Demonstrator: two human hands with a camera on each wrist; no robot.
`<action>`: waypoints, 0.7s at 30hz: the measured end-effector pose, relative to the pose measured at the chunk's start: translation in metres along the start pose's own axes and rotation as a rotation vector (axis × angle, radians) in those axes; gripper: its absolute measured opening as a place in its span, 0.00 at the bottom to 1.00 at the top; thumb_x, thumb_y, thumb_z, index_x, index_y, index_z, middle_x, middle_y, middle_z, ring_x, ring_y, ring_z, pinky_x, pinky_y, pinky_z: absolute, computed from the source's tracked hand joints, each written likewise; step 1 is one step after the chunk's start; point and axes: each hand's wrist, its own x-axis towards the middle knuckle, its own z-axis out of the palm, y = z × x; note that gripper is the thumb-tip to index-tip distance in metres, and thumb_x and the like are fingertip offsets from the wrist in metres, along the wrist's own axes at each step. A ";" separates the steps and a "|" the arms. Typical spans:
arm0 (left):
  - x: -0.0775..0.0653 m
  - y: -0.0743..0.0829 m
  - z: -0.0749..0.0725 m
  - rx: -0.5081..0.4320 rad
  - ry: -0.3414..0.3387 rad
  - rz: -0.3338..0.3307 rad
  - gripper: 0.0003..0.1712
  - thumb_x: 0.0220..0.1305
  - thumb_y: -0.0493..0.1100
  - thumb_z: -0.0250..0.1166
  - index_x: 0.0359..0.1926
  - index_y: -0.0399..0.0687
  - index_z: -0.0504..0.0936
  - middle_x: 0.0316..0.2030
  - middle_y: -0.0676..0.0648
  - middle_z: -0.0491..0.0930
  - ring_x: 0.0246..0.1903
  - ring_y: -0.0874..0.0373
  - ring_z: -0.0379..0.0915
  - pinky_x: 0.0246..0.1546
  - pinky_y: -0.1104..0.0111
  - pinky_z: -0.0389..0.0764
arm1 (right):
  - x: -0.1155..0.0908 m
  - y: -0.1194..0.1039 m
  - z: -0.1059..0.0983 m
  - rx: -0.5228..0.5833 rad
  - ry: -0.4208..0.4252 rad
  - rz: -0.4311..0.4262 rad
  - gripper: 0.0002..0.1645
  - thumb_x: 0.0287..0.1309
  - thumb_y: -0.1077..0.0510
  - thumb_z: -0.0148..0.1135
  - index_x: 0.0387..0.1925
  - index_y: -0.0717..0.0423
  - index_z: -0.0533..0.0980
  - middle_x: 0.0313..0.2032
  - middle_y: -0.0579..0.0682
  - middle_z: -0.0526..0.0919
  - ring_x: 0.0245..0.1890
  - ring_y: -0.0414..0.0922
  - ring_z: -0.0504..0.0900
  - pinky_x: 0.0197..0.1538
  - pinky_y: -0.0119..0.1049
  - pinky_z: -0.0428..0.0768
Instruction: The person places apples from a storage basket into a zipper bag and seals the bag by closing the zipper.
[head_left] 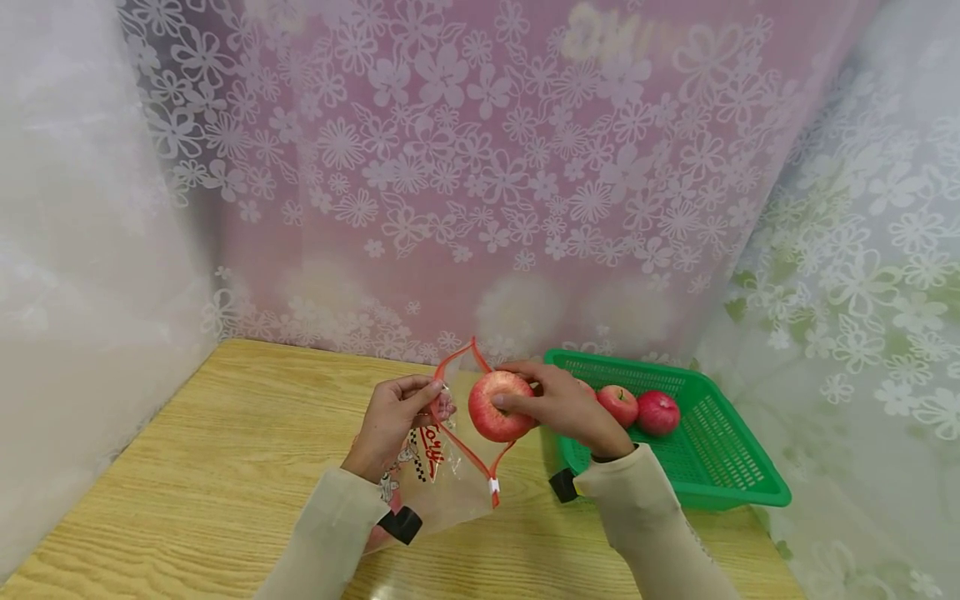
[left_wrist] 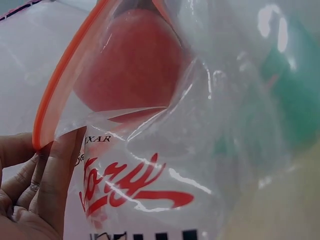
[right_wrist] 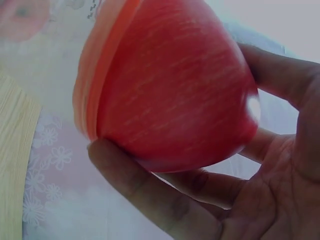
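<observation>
A clear zip bag [head_left: 457,492] with an orange slider edge and red lettering hangs with its mouth spread. My left hand [head_left: 397,417] pinches the bag's orange rim between thumb and fingers, plain in the left wrist view. In my right hand [head_left: 566,406] is a red apple [head_left: 497,417], gripped by thumb and fingers at the bag's mouth. The right wrist view has the apple [right_wrist: 182,90] against the orange rim [right_wrist: 95,95]. Through the film in the left wrist view, the apple [left_wrist: 135,60] shows above the lettering. The lower part of the bag is partly hidden behind my left wrist.
Right of the bag, a green plastic basket [head_left: 727,437] stands on the wooden table [head_left: 202,467]. Several red apples lie in it, one [head_left: 658,413] toward its middle; my right forearm crosses its near left corner. Flower-patterned sheeting [head_left: 480,167] hangs behind the table and at the sides.
</observation>
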 end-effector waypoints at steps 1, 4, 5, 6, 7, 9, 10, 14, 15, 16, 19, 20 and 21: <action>0.000 0.000 0.000 -0.002 0.000 0.001 0.14 0.68 0.35 0.59 0.48 0.26 0.78 0.30 0.49 0.84 0.29 0.60 0.84 0.32 0.69 0.84 | 0.000 -0.001 0.001 -0.003 0.002 -0.009 0.31 0.57 0.41 0.65 0.60 0.46 0.74 0.51 0.48 0.78 0.46 0.46 0.76 0.47 0.40 0.77; -0.001 0.001 0.000 -0.003 -0.004 -0.001 0.14 0.69 0.35 0.59 0.49 0.26 0.78 0.30 0.50 0.84 0.29 0.60 0.83 0.32 0.69 0.84 | 0.001 -0.004 0.004 -0.003 0.002 -0.030 0.31 0.57 0.43 0.66 0.60 0.50 0.75 0.50 0.49 0.79 0.45 0.46 0.77 0.45 0.38 0.79; -0.001 0.001 0.000 -0.005 -0.005 -0.001 0.14 0.69 0.36 0.59 0.48 0.26 0.78 0.29 0.50 0.84 0.29 0.59 0.84 0.32 0.69 0.84 | 0.001 -0.004 0.005 -0.007 0.000 -0.035 0.31 0.57 0.43 0.66 0.60 0.51 0.74 0.49 0.49 0.79 0.44 0.46 0.78 0.44 0.38 0.79; -0.001 0.001 0.000 -0.004 -0.004 -0.001 0.14 0.69 0.36 0.59 0.48 0.26 0.78 0.29 0.50 0.84 0.29 0.60 0.84 0.32 0.69 0.84 | 0.001 -0.005 0.006 -0.016 -0.001 -0.041 0.32 0.57 0.44 0.66 0.60 0.52 0.74 0.49 0.49 0.79 0.44 0.46 0.78 0.43 0.38 0.80; -0.002 0.002 0.000 -0.003 -0.003 -0.001 0.14 0.69 0.36 0.59 0.48 0.26 0.78 0.29 0.50 0.84 0.28 0.60 0.83 0.32 0.70 0.84 | 0.001 -0.006 0.006 -0.027 0.000 -0.045 0.32 0.57 0.44 0.66 0.60 0.53 0.74 0.49 0.49 0.79 0.43 0.45 0.78 0.42 0.37 0.80; -0.002 0.001 0.000 -0.001 0.000 0.002 0.14 0.69 0.37 0.59 0.47 0.27 0.79 0.28 0.50 0.84 0.28 0.60 0.83 0.31 0.70 0.84 | 0.002 -0.007 0.008 -0.046 0.001 -0.044 0.32 0.57 0.44 0.66 0.60 0.53 0.74 0.49 0.49 0.80 0.43 0.45 0.78 0.42 0.37 0.80; -0.002 0.001 0.000 0.000 0.002 0.004 0.13 0.69 0.37 0.59 0.46 0.28 0.79 0.28 0.50 0.84 0.28 0.60 0.83 0.31 0.70 0.84 | 0.002 -0.007 0.008 -0.056 0.002 -0.044 0.32 0.57 0.44 0.66 0.60 0.53 0.74 0.49 0.49 0.80 0.42 0.44 0.78 0.42 0.37 0.80; -0.001 0.000 0.000 0.004 0.011 0.010 0.13 0.68 0.37 0.60 0.46 0.28 0.79 0.28 0.50 0.84 0.27 0.62 0.83 0.30 0.72 0.83 | 0.002 -0.008 0.009 -0.095 0.012 -0.039 0.32 0.57 0.44 0.67 0.60 0.52 0.75 0.48 0.49 0.80 0.40 0.43 0.79 0.40 0.36 0.79; -0.001 0.000 0.000 0.006 0.014 0.010 0.13 0.68 0.37 0.60 0.46 0.28 0.79 0.28 0.50 0.84 0.27 0.62 0.82 0.30 0.72 0.83 | 0.002 -0.009 0.009 -0.102 0.014 -0.037 0.32 0.57 0.44 0.67 0.60 0.52 0.75 0.48 0.49 0.80 0.40 0.43 0.79 0.39 0.36 0.79; -0.002 0.000 0.000 0.008 0.014 0.012 0.13 0.68 0.37 0.60 0.46 0.27 0.79 0.28 0.50 0.84 0.27 0.62 0.82 0.30 0.72 0.83 | 0.002 -0.009 0.009 -0.110 0.014 -0.036 0.32 0.56 0.44 0.67 0.60 0.52 0.75 0.47 0.48 0.80 0.39 0.43 0.79 0.39 0.36 0.79; -0.001 -0.001 0.000 0.007 0.016 0.012 0.13 0.68 0.37 0.60 0.46 0.27 0.79 0.28 0.50 0.84 0.27 0.62 0.82 0.29 0.72 0.83 | 0.002 -0.010 0.009 -0.116 0.010 -0.036 0.32 0.56 0.44 0.67 0.60 0.53 0.75 0.46 0.48 0.81 0.38 0.42 0.79 0.38 0.36 0.79; -0.001 -0.001 0.000 0.003 0.015 0.013 0.13 0.68 0.36 0.60 0.46 0.27 0.79 0.27 0.50 0.84 0.27 0.62 0.83 0.30 0.72 0.83 | 0.003 -0.010 0.009 -0.118 0.009 -0.036 0.32 0.57 0.44 0.67 0.60 0.53 0.75 0.46 0.48 0.81 0.38 0.42 0.79 0.38 0.35 0.79; -0.002 0.000 0.000 -0.002 0.013 0.014 0.13 0.68 0.36 0.60 0.46 0.27 0.79 0.27 0.50 0.84 0.27 0.61 0.83 0.30 0.72 0.83 | 0.003 -0.010 0.009 -0.118 0.010 -0.029 0.32 0.56 0.44 0.68 0.60 0.52 0.75 0.46 0.48 0.81 0.38 0.42 0.79 0.38 0.35 0.79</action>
